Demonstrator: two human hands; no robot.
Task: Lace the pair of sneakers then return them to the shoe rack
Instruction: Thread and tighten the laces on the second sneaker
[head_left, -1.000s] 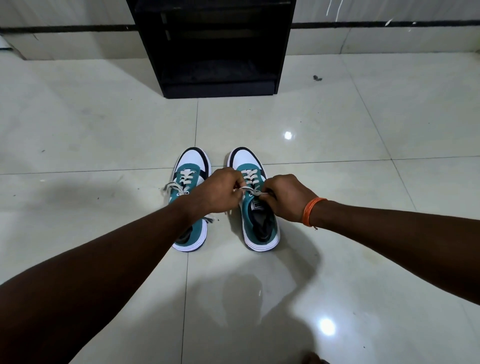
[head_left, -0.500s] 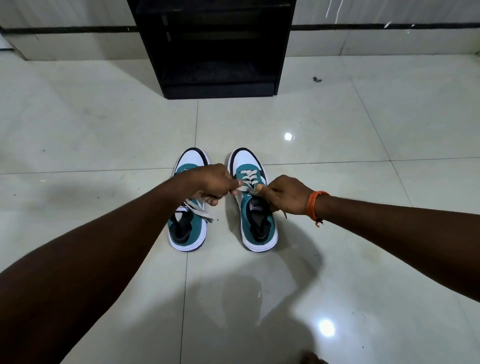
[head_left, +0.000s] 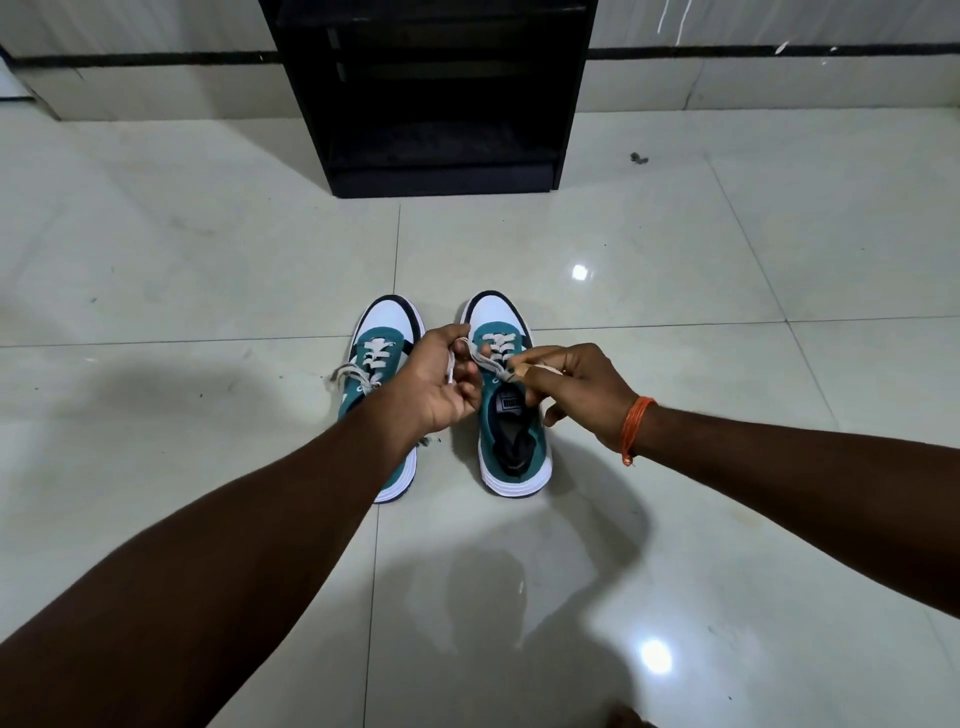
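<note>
Two bare forearms reach in from the lower corners over the pale tiled floor (head_left: 208, 249). At centre frame the left hand (head_left: 434, 382) is curled around one end of the grey lace (head_left: 480, 358), and the right hand (head_left: 576, 392) (orange thread at its wrist) pinches the other end, seemingly between thumb and forefinger. Both work above the right sneaker (head_left: 511, 431); the left sneaker (head_left: 382, 364) sits just beside it. Beyond, at the top centre, stands the black shoe rack (head_left: 441, 93).

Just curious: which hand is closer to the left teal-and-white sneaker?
Left. The left hand partly overlaps the left teal-and-white sneaker; the right hand is over the other sneaker.
</note>
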